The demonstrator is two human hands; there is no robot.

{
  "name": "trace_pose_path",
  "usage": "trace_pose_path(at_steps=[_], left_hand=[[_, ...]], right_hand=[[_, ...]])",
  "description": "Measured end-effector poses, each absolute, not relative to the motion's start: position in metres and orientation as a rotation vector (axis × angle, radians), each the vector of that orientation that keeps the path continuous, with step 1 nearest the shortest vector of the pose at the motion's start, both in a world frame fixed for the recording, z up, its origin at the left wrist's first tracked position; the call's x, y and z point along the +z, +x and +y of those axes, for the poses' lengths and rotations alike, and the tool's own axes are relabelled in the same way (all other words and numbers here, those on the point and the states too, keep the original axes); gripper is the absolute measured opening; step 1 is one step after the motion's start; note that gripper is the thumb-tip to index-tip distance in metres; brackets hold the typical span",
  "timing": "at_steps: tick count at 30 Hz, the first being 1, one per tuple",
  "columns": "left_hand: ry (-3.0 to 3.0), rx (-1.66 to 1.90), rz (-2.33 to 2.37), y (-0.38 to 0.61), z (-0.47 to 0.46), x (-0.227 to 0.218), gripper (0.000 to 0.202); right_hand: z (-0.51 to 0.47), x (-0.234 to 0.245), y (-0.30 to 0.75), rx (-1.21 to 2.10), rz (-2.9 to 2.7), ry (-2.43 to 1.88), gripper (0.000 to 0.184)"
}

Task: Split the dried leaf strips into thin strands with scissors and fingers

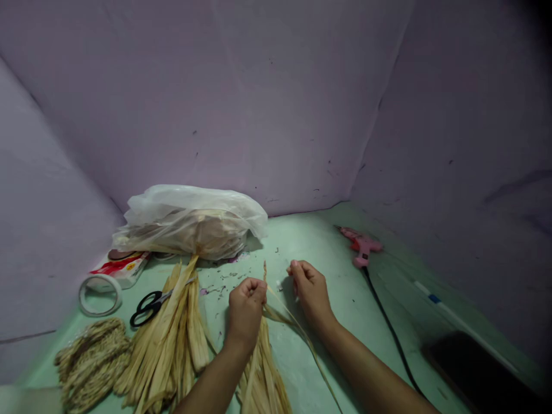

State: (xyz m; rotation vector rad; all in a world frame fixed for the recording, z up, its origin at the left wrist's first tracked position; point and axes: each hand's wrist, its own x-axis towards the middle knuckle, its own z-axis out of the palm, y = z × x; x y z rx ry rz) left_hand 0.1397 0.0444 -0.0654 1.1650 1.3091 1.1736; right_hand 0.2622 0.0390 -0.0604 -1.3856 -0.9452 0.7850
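My left hand [245,307] is closed in a fist around dried husk strips [262,368] that trail back toward me over the green table [319,241]. My right hand [308,287] is closed in a pinch on a thin husk strip [302,333] that runs from the left fist and hangs down to the right. One narrow strip tip sticks up between the two hands. The hands are a short gap apart, near the middle of the table.
A pile of dried husks [168,339] lies at left with black scissors [149,306] on it. A braided coil [92,356], a tape roll [100,294], a red-white box [123,267], and a plastic bag of husks [194,221] sit left and back. A pink glue gun [361,246] with a black cord lies right.
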Motion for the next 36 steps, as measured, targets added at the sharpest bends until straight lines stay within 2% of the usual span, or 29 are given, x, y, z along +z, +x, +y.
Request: trace_pose_path(at_steps=[1, 4, 10, 16, 36], left_hand=[[1.166, 1.168, 1.299, 0.14, 0.044, -0.066, 0.024], [1.169, 1.16, 1.279, 0.14, 0.045, -0.066, 0.023], [1.225, 1.116, 1.272, 0.14, 0.045, -0.065, 0.022], [1.376, 1.083, 1.273, 0.143, 0.042, -0.061, 0.02], [1.505, 0.979, 1.427, 0.144, 0.038, -0.059, 0.016]], right_hand=[[0.04, -0.061, 0.262, 0.809, -0.92, -1.363, 0.018], [0.043, -0.066, 0.263, 0.874, -0.899, -1.322, 0.03], [0.043, -0.065, 0.262, 0.943, -0.98, -1.296, 0.03], [0.039, -0.059, 0.259, 0.979, -1.17, -1.252, 0.021], [0.039, -0.07, 0.261, 0.96, -1.24, -1.383, 0.026]])
